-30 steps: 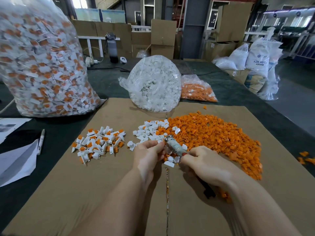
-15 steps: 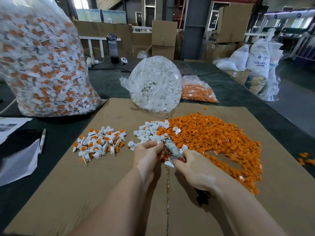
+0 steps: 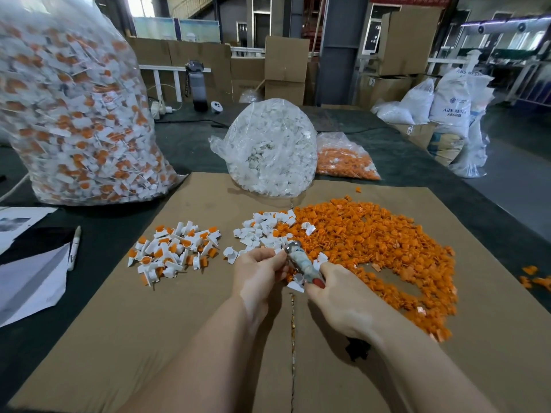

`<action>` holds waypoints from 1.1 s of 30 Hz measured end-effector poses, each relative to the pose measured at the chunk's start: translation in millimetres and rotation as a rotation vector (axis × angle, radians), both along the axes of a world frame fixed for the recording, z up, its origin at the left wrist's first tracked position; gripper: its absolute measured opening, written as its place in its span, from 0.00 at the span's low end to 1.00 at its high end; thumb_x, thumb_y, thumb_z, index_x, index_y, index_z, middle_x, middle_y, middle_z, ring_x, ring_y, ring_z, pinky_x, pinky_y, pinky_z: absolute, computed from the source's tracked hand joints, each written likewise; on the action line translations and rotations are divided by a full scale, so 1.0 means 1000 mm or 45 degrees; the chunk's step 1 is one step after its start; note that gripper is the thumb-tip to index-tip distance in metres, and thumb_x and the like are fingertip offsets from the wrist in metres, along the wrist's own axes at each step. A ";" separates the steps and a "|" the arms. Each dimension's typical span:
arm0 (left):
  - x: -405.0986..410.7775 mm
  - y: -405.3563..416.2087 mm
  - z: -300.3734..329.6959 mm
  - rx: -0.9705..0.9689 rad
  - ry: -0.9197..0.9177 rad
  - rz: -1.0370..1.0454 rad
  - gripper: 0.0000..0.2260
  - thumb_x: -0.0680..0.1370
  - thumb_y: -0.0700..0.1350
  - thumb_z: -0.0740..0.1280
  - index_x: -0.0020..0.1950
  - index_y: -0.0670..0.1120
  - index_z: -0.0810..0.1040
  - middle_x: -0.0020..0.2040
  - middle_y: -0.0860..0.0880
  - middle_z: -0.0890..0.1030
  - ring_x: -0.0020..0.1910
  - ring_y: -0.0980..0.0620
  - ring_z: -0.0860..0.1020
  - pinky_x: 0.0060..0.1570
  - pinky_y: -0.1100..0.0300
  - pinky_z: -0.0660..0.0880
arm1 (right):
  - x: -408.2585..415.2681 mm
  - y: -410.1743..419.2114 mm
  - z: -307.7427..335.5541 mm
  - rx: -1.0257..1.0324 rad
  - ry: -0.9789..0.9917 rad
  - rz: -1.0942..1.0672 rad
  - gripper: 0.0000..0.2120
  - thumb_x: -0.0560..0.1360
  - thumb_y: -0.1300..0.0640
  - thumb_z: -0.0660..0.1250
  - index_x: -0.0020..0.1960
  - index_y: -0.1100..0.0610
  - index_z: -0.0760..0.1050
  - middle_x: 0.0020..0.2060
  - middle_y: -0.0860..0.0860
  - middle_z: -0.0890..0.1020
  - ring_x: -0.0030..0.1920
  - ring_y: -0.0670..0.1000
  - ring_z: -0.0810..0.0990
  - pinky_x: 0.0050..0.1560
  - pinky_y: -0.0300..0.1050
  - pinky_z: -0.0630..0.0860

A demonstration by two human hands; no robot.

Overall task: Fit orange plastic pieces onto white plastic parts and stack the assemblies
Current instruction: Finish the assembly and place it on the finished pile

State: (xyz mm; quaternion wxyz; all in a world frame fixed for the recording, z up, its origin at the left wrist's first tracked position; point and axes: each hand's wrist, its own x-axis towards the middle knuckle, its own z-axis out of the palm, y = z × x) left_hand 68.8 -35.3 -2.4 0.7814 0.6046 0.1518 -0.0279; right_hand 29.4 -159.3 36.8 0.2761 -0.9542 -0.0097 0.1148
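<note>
Right at the center of the cardboard sheet (image 3: 185, 317) my hands meet, just like half a second back, though my right hand (image 3: 337, 305) has slid a bit closer to the left one since a second ago. It's wrapped around a small tool (image 3: 301, 265), mottled grey handle, shiny metal tip, long axis running from about 5 o'clock up to 11 o'clock, tip pointing at 11. My left hand (image 3: 256, 275) has its fingertips pressed together, pinching something small right at that tip; can't tell which piece, it's hidden.

Stuff around: the orange pieces (image 3: 372, 242) are a big crumbly heap at 2 o'clock from my hands, small glossy chunks. The white parts (image 3: 262, 231) sit at 12 o'clock, smooth little tubes with flat tabs, touching the orange heap. The finished assemblies (image 3: 173, 251), white with orange caps, lie jumbled at 9 o'clock, well apart from my hands.
</note>
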 end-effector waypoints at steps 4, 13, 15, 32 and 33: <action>0.001 0.002 -0.002 -0.001 -0.007 0.006 0.04 0.76 0.34 0.65 0.47 0.32 0.77 0.33 0.44 0.76 0.27 0.56 0.73 0.29 0.68 0.75 | 0.000 -0.002 -0.002 0.022 -0.008 -0.007 0.13 0.79 0.46 0.58 0.38 0.50 0.63 0.35 0.47 0.69 0.32 0.46 0.67 0.31 0.40 0.61; 0.000 0.003 -0.001 -0.091 0.010 0.047 0.03 0.76 0.34 0.65 0.42 0.37 0.76 0.33 0.44 0.78 0.25 0.58 0.74 0.27 0.68 0.75 | 0.003 -0.003 -0.001 0.132 0.071 0.055 0.13 0.78 0.45 0.59 0.39 0.50 0.62 0.36 0.48 0.69 0.33 0.46 0.67 0.32 0.39 0.61; 0.000 0.004 -0.001 -0.114 0.010 0.051 0.04 0.76 0.33 0.65 0.41 0.38 0.76 0.32 0.44 0.78 0.25 0.58 0.74 0.28 0.68 0.76 | 0.003 -0.001 -0.003 0.106 0.014 0.053 0.14 0.79 0.45 0.59 0.38 0.50 0.61 0.36 0.47 0.68 0.33 0.46 0.67 0.32 0.40 0.61; -0.011 0.003 -0.015 0.599 -0.314 0.007 0.10 0.77 0.43 0.67 0.58 0.45 0.80 0.51 0.57 0.77 0.58 0.61 0.73 0.58 0.69 0.65 | 0.022 -0.043 -0.033 -0.616 -0.558 -0.315 0.28 0.70 0.31 0.61 0.57 0.53 0.68 0.54 0.50 0.75 0.57 0.51 0.72 0.55 0.44 0.70; -0.011 0.003 -0.016 0.644 -0.348 0.000 0.11 0.77 0.43 0.67 0.58 0.45 0.80 0.52 0.57 0.76 0.57 0.67 0.70 0.57 0.75 0.61 | 0.024 -0.045 -0.036 -0.658 -0.551 -0.314 0.29 0.69 0.30 0.60 0.57 0.53 0.68 0.55 0.50 0.74 0.58 0.51 0.72 0.56 0.44 0.70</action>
